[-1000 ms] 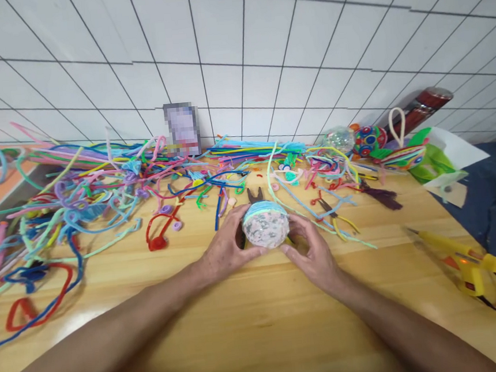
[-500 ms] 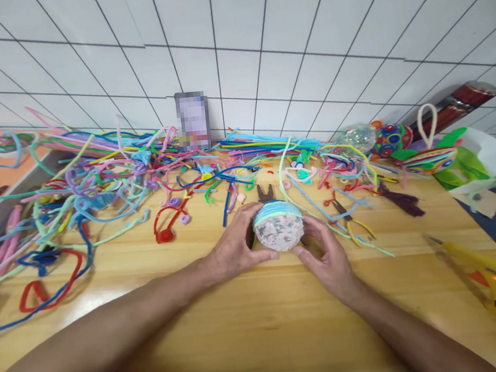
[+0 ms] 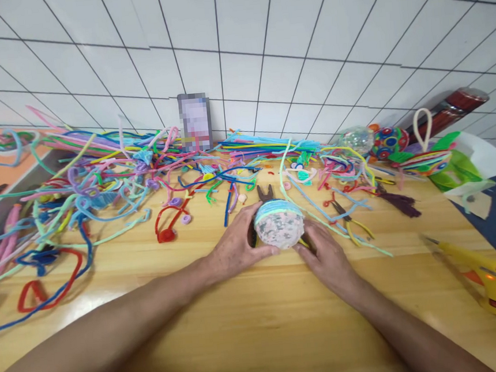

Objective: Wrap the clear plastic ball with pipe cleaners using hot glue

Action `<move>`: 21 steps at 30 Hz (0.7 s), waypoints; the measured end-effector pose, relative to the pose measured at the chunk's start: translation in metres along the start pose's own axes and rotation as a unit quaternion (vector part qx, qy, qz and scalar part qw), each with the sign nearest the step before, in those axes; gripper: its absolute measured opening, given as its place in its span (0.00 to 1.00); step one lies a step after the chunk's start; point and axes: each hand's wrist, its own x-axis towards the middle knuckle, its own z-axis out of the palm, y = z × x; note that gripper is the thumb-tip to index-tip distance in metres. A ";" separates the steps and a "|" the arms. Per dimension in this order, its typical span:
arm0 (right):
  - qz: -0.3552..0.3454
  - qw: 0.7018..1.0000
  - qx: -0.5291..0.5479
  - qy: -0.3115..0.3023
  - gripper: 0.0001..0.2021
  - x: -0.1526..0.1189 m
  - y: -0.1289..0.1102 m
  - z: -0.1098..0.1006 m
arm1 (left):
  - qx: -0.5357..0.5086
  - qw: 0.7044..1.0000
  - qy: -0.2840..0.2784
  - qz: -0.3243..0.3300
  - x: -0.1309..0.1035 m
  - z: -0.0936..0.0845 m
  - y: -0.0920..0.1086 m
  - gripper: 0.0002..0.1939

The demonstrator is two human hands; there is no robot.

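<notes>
Above the pale wooden table (image 3: 243, 331), the left hand (image 3: 234, 240) curls its fingers around a speckled silvery-pink ball (image 3: 280, 229) banded blue and green, while I cannot tell whether the right hand (image 3: 331, 260) beside it grips too, so positioning seems under way, calling for steady left-hand support.

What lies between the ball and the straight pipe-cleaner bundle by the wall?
In the head view, dark-tipped pliers just past the ball, then small scraps on the tabletop.
</notes>
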 end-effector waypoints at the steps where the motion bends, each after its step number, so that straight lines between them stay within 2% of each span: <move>1: 0.000 1.000 -0.006 -0.001 0.14 0.000 0.000 -0.001 | 0.004 1.000 -0.004 -0.003 0.001 -0.001 0.003 0.47; 4: 0.016 1.000 -0.016 0.009 0.15 -0.002 -0.002 -0.003 | 0.018 1.000 -0.004 -0.005 0.001 -0.002 0.009 0.45; 9: 0.042 0.999 -0.003 0.022 0.27 -0.010 -0.005 0.000 | 0.037 0.999 -0.011 0.007 -0.002 -0.002 0.010 0.42; 13: 0.046 0.998 0.008 0.037 0.32 -0.014 -0.004 0.006 | 0.049 0.998 -0.022 0.024 -0.004 -0.004 0.007 0.42; 15: 0.046 0.997 0.025 0.048 0.35 -0.015 -0.003 0.009 | 0.048 0.998 -0.023 0.028 -0.005 -0.004 0.005 0.44; 19: 0.056 0.995 0.067 0.042 0.37 -0.015 -0.004 0.008 | 0.037 0.999 -0.016 0.017 -0.006 -0.004 0.004 0.55; 21: 0.061 0.994 0.079 0.033 0.35 -0.014 -0.005 0.006 | 0.029 0.999 -0.022 0.011 -0.007 -0.003 0.003 0.55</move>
